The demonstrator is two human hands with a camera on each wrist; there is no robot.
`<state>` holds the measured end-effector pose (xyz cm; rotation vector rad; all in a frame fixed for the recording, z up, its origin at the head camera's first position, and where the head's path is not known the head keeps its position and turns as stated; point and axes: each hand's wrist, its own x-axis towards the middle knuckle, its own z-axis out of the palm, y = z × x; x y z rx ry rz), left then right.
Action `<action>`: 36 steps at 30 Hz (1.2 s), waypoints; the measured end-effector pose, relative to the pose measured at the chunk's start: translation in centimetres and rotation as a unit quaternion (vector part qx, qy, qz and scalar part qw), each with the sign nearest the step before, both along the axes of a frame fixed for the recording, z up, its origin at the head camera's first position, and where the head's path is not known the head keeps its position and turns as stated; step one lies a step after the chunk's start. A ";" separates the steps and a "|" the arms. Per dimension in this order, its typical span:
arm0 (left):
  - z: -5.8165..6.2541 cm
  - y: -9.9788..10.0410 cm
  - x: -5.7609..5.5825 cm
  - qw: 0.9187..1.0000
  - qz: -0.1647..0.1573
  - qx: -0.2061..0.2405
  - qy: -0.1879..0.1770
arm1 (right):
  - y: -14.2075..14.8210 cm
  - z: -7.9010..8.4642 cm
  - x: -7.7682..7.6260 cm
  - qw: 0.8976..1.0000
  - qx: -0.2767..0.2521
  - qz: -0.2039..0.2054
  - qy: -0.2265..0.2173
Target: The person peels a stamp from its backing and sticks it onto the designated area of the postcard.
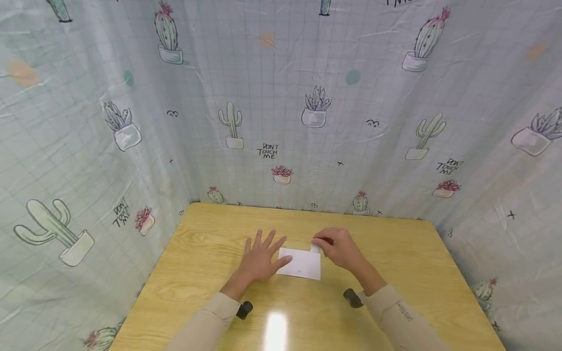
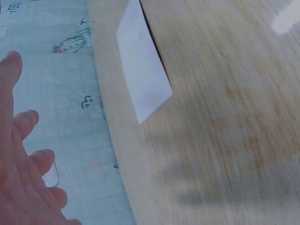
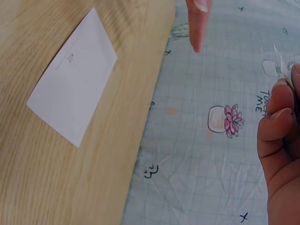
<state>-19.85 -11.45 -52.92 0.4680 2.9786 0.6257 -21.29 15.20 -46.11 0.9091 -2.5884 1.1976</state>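
A white rectangular card with a small printed mark near one edge lies flat on the wooden table. My left hand is at its left side, fingers spread and straight, the thumb overlapping the card in the head view. In the left wrist view the left hand shows at the left edge, holding nothing. Beyond the card's far right corner, my right hand pinches a small thin white slip between thumb and fingers. The right wrist view shows the slip edge-on, partly hidden by the right hand.
The yellow wood-grain table ends at a hanging curtain with cactus prints, which encloses the back and both sides. A bright light reflection shows on the table's near part. A dark wrist device sits at the right cuff, another at the left.
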 end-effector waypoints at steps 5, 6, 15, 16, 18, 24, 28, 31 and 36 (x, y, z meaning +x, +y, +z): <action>1.0 0.1 0.2 1.000 -0.002 0.017 0.008 | 0.0 -0.3 -0.1 1.000 -0.005 0.004 0.000; 1.1 0.1 0.3 1.000 -0.004 0.022 0.008 | 0.0 -0.3 -0.1 1.000 -0.006 0.006 0.002; 2.8 0.8 0.5 0.995 -0.020 0.095 -0.028 | 0.0 -0.2 -0.3 1.000 -0.008 0.007 -0.003; 3.0 0.9 0.6 0.994 -0.020 0.102 -0.034 | 0.0 -0.2 -0.3 1.000 -0.008 0.007 -0.003; 3.4 1.1 0.7 0.992 -0.024 0.117 -0.043 | 0.0 -0.2 -0.4 1.000 -0.010 0.010 -0.001; 4.3 1.5 1.0 0.986 -0.027 0.150 -0.064 | 0.0 0.0 -0.5 1.000 -0.021 0.021 0.000; 4.8 1.7 1.2 0.983 -0.027 0.169 -0.072 | -0.2 0.2 -0.4 1.000 -0.020 0.022 -0.002; 5.1 1.9 1.4 0.979 -0.028 0.189 -0.076 | -0.3 0.2 -0.4 1.000 -0.016 0.021 -0.003; 5.5 2.4 1.6 0.976 -0.025 0.201 -0.078 | -0.3 0.1 -0.4 1.000 -0.016 0.018 -0.005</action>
